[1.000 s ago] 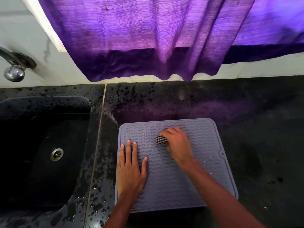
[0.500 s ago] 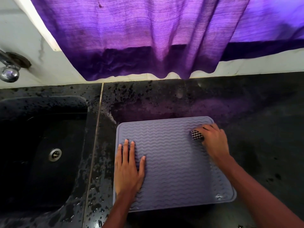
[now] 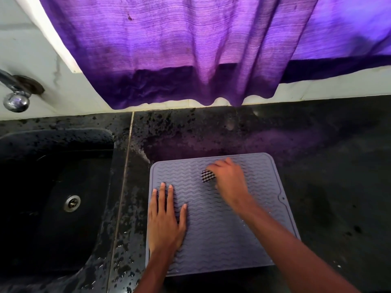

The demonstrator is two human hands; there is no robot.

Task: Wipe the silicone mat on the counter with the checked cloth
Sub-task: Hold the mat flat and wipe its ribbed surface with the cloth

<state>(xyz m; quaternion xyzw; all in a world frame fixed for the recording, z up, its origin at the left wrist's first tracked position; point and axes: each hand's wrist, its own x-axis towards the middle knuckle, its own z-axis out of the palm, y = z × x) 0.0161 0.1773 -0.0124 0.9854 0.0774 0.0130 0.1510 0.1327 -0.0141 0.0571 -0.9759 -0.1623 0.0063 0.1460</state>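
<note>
Sink (image 3: pixel 57 197) left of mat (image 3: pixel 222 240); purple curtain (image 3: pixel 190 49) hangs behind.

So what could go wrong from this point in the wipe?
1. The counter is wet beside the silicone mat, and only the left hand presses flat on its left side, so the right side could slide or buckle.
2. The right hand holds the checked cloth in a small wad, so passes may miss strips.
</note>
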